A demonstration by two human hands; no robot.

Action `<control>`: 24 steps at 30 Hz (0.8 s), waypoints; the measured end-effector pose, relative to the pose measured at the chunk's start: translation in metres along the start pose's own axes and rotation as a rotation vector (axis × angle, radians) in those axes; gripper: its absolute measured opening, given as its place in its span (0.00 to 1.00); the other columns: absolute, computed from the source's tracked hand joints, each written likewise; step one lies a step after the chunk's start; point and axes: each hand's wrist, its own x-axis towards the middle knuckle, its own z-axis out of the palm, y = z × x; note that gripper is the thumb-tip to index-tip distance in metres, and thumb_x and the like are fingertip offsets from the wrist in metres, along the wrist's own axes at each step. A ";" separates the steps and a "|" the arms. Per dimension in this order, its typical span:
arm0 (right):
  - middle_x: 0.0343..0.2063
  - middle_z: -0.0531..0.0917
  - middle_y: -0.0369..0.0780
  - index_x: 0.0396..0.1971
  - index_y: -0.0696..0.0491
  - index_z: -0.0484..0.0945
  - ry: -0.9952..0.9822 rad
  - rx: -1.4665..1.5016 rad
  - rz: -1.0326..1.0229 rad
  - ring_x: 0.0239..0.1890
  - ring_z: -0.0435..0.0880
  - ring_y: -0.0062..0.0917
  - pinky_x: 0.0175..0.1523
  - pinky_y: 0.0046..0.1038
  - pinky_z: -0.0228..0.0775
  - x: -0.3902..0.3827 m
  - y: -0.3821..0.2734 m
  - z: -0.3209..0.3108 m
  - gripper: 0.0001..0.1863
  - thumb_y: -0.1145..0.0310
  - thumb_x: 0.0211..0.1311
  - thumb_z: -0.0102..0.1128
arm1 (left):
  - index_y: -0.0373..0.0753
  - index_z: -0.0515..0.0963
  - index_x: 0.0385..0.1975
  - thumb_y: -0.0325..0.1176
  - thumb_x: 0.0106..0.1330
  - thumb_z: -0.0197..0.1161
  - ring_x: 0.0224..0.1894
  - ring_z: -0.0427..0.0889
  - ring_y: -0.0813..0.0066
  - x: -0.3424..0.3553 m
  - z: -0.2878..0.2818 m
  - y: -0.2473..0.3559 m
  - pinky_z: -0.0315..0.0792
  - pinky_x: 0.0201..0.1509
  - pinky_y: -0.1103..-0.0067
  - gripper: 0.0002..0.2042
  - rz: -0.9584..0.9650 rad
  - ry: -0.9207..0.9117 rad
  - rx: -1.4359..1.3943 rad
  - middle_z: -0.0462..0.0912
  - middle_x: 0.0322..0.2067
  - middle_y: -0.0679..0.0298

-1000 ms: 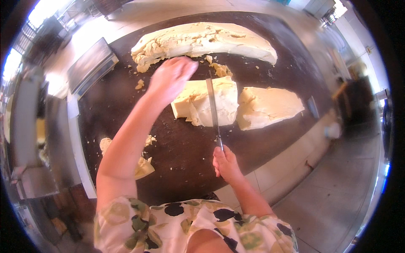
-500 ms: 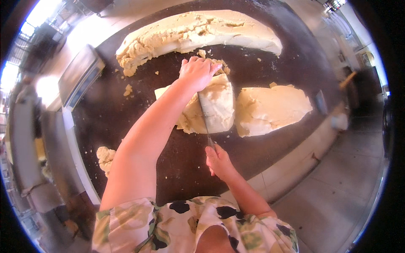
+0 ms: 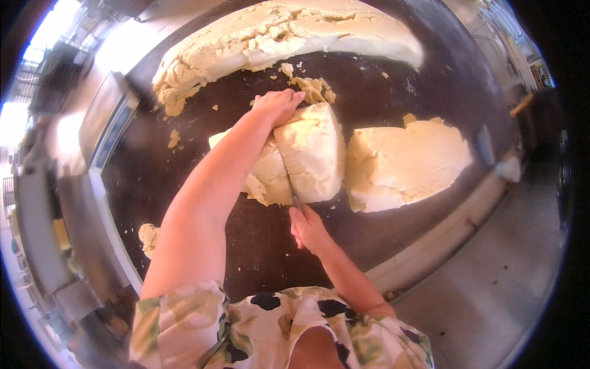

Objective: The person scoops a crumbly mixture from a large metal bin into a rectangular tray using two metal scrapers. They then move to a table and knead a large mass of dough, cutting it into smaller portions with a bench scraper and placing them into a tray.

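Observation:
A thick block of pale yellow dough [image 3: 316,154] lies in front of me on the dark table, with a cut line running through it. My right hand [image 3: 307,229] is closed around the handle of a knife [image 3: 295,200], whose blade has sunk deep into the block. At the block's far edge rests my left hand [image 3: 278,106], its fingers stretched out over the top; whether they touch the hidden knife tip I cannot tell. To the right lies a second block of dough [image 3: 402,163], separated by a narrow gap.
A long slab of dough [image 3: 289,37] stretches across the table's far side. Crumbled dough [image 3: 313,90] is scattered beyond my left hand, and a small lump [image 3: 148,238] lies by my left arm. A flat blade-like tool [image 3: 485,146] is near the right edge of the dark table [image 3: 258,264].
The knife has gone down from the top of the block into it, leaving little blade showing. My right hand has shifted slightly left and my left hand slightly left and nearer.

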 end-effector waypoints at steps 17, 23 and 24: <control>0.22 0.76 0.43 0.48 0.65 0.69 0.157 -0.414 -0.059 0.18 0.75 0.25 0.19 0.30 0.70 -0.051 0.023 0.081 0.22 0.62 0.64 0.59 | 0.41 0.76 0.54 0.68 0.66 0.36 0.58 0.73 0.64 -0.187 -0.012 -0.088 0.62 0.63 0.70 0.37 -0.254 0.214 -0.593 0.77 0.54 0.55; 0.18 0.73 0.35 0.30 0.55 0.70 -0.042 -0.425 -0.239 0.19 0.68 0.17 0.23 0.23 0.63 -0.115 0.011 0.135 0.14 0.62 0.62 0.64 | 0.35 0.79 0.29 0.46 0.68 0.55 0.29 0.79 0.70 -0.350 0.015 -0.199 0.72 0.35 0.73 0.18 -0.254 0.916 -0.701 0.81 0.26 0.60; 0.17 0.73 0.34 0.30 0.55 0.71 -0.027 -0.413 -0.251 0.19 0.68 0.16 0.23 0.22 0.63 -0.125 0.008 0.138 0.14 0.63 0.62 0.64 | 0.36 0.79 0.29 0.42 0.66 0.58 0.30 0.78 0.68 -0.366 0.024 -0.197 0.72 0.36 0.72 0.14 -0.209 1.018 -0.590 0.80 0.27 0.59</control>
